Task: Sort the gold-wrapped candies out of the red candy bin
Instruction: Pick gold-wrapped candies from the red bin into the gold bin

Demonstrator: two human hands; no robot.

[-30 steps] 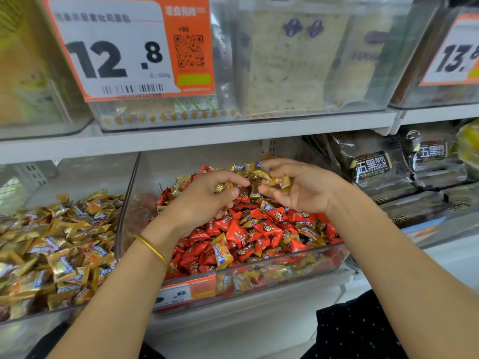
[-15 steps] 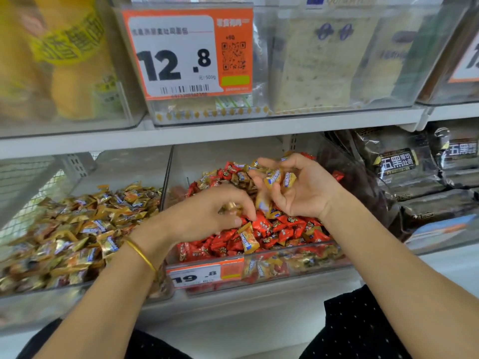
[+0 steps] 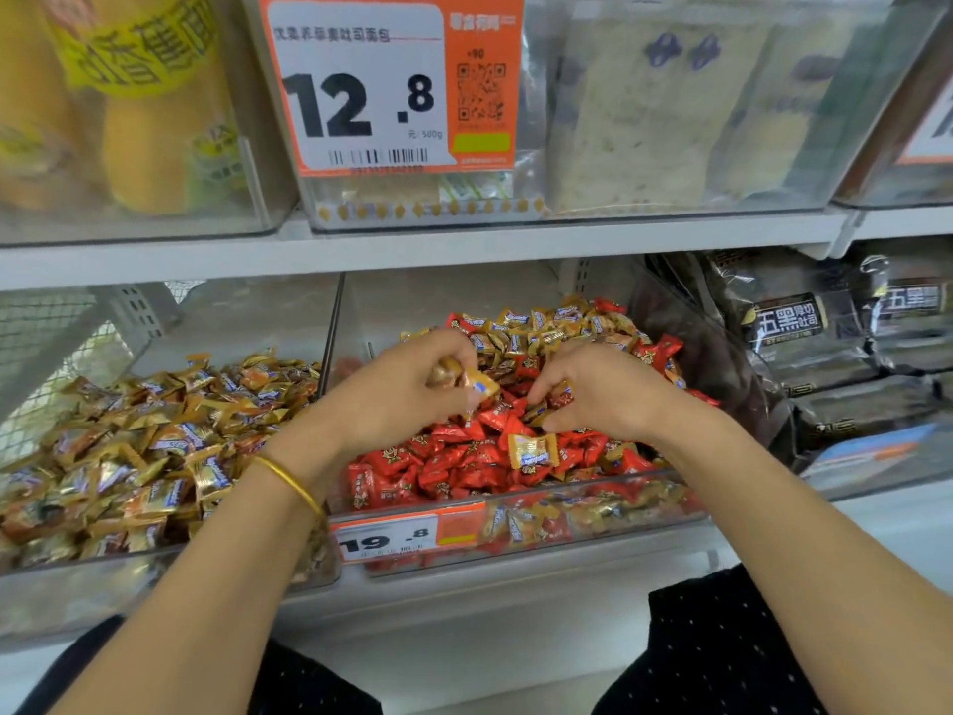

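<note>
Two hands in red candy bin point(image 3: 624, 510): left hand point(image 3: 399, 392) pinches gold-wrapped candies point(image 3: 466, 380); right hand point(image 3: 606, 392) curled, grip unclear; price tag point(image 3: 407, 536) hides near wall.

2 hands: left hand point(image 3: 397, 389), right hand point(image 3: 606, 399), 1 gold bangle point(image 3: 289, 482), 2 candy bins: red candy bin point(image 3: 593, 518), gold bin point(image 3: 103, 585), 3 orange price tags: 12.8 tag point(image 3: 392, 85), 19.8 tag point(image 3: 407, 539), 1 cropped tag point(image 3: 933, 131) at right, gold-wrapped candies point(image 3: 533, 451) and red candies point(image 3: 448, 461) uncountable

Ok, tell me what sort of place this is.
Probably a shop's loose-snack aisle: an orange price tag reading 12.8, the red candy bin with its own 19.8 label, and dark sealed packs on white shelving.
</note>
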